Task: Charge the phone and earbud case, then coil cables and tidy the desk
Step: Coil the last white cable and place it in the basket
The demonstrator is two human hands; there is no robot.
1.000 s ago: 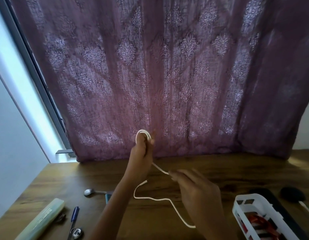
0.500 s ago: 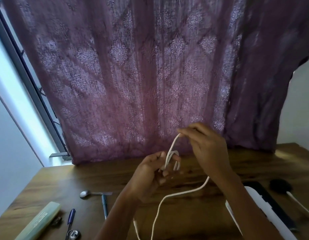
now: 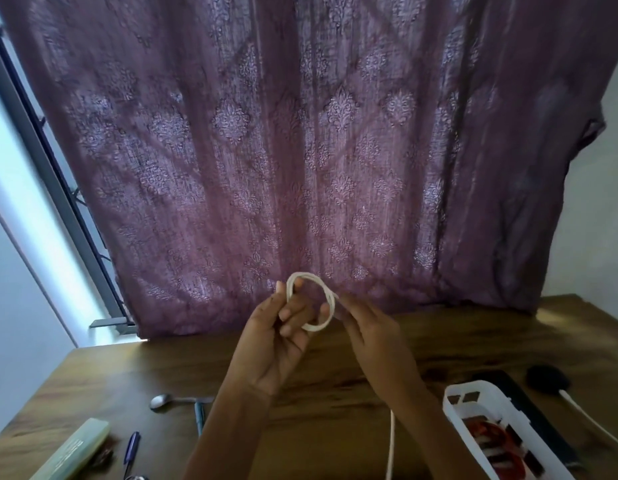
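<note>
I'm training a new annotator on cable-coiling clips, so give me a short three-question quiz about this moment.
1. True or false: the left hand holds the white cable as a coil.
2. The right hand: A pinches the cable beside the coil, B hangs idle, C waves.
3. Fill in: the spoon lies on the desk to the ___ of both arms.
Key: 1 true; 2 A; 3 left.

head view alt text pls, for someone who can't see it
The left hand holds a white cable coiled in a small loop above a wooden desk, the right hand pinching its side. A purple curtain hangs behind; a spoon lies left, a white basket right.
</note>
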